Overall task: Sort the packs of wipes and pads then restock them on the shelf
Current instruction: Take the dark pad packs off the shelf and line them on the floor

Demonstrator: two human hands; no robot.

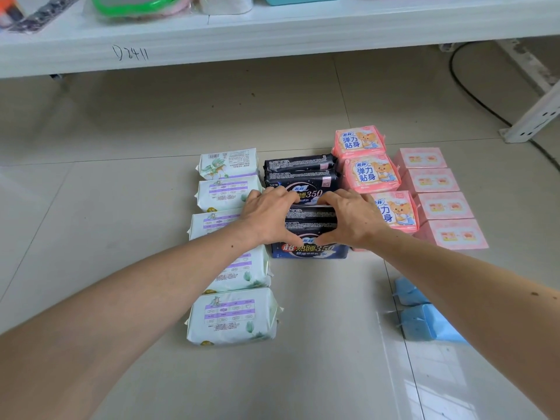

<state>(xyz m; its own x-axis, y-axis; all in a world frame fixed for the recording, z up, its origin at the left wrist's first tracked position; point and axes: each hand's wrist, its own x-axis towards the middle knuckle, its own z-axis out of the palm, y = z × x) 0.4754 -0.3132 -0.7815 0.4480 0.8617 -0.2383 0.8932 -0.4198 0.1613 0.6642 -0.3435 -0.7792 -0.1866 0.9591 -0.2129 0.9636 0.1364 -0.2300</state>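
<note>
Packs lie in columns on the tiled floor. At the centre is a column of dark navy pad packs [309,248]. My left hand [268,213] and my right hand [351,218] grip one navy pack [310,221] from both sides, fingers over its far edge and thumbs on its near edge. Left of them runs a column of several white-and-green packs [231,316]. To the right stand pink bear-print packs [371,174], then a column of pale pink boxes [436,180]. Two blue packs [419,324] lie at the near right.
A white shelf [242,47] marked "D2411" spans the top, with a green-rimmed item [133,3] and other goods on it. A white shelf leg [533,116] and a black cable [472,92] are at the far right. Bare floor tiles lie near me.
</note>
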